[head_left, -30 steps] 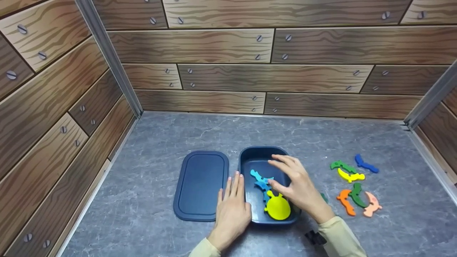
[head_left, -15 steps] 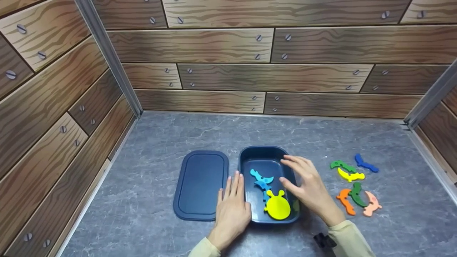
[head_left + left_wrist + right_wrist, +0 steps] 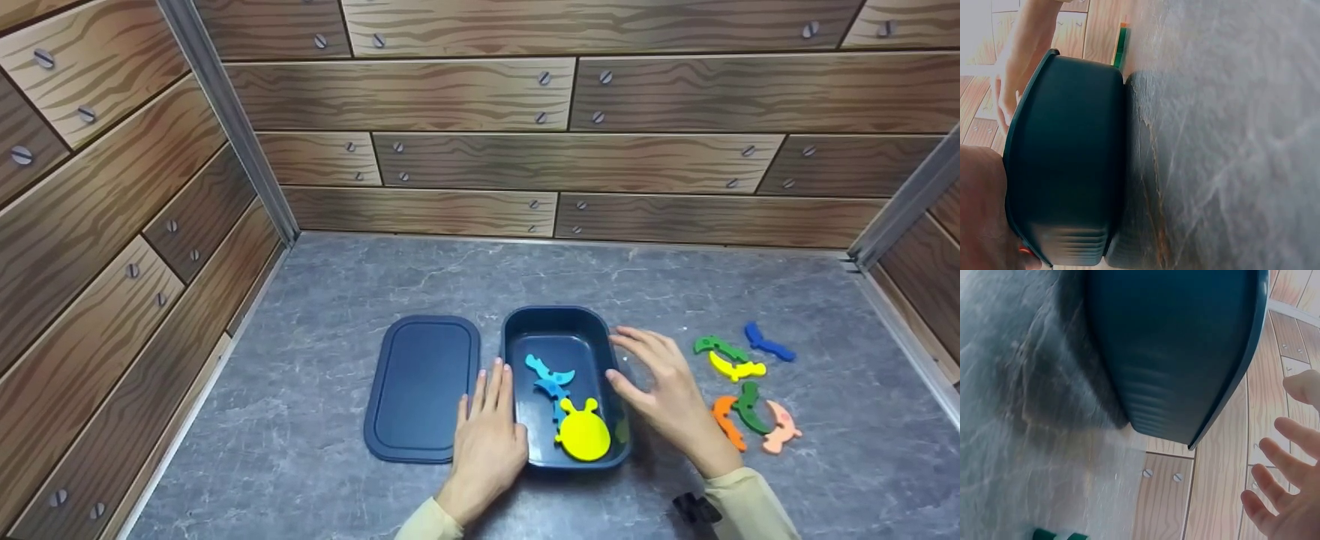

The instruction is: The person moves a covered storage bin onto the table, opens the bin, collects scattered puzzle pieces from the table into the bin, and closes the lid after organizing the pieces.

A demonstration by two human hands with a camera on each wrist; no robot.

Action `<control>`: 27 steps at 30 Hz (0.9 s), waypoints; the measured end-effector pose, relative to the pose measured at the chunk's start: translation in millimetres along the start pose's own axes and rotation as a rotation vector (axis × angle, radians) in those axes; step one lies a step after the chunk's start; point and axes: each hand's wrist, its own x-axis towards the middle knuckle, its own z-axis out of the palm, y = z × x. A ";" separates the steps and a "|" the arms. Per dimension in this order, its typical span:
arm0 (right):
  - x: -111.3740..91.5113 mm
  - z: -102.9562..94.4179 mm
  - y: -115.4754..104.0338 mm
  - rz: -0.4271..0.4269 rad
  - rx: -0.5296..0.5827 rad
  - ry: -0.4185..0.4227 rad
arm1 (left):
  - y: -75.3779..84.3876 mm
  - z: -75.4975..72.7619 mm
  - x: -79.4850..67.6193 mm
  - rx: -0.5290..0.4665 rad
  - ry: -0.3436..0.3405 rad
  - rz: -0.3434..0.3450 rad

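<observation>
A dark blue plastic container (image 3: 559, 310) stands uncovered on the grey table. Inside lie a light blue curved toy piece (image 3: 551, 370), more blue pieces (image 3: 553, 388) and a round yellow-green piece (image 3: 585, 436) with knobs. My left hand (image 3: 487, 442) rests along the container's left rim, fingers straight. To the right of the container hovers my right hand (image 3: 667, 397), fingers spread and holding nothing. The right wrist view shows those fingers (image 3: 1278, 467) apart from the container wall (image 3: 1168, 354).
Left of the container lies its flat dark blue lid (image 3: 424, 386). On the right are curved toy pieces: green (image 3: 721, 349), blue (image 3: 769, 343), yellow (image 3: 736, 368), dark green (image 3: 750, 409), pink (image 3: 782, 429), and orange (image 3: 727, 424), partly behind my right hand. Wood-patterned walls (image 3: 555, 161) border the table.
My right hand has moved right, from over the container's inside to beyond its right rim. The left hand and the pieces in the container have stayed put.
</observation>
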 end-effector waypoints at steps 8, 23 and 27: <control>-3.1 -7.9 8.4 -0.004 -0.057 0.027 | 0.6 -1.2 0.2 -0.008 -0.002 0.000; -12.1 -19.8 29.3 0.016 -0.108 0.050 | 0.2 -0.6 0.8 -0.007 0.006 0.008; -13.8 -24.1 34.2 0.021 -0.124 0.057 | 0.5 -0.9 0.6 -0.006 0.008 0.005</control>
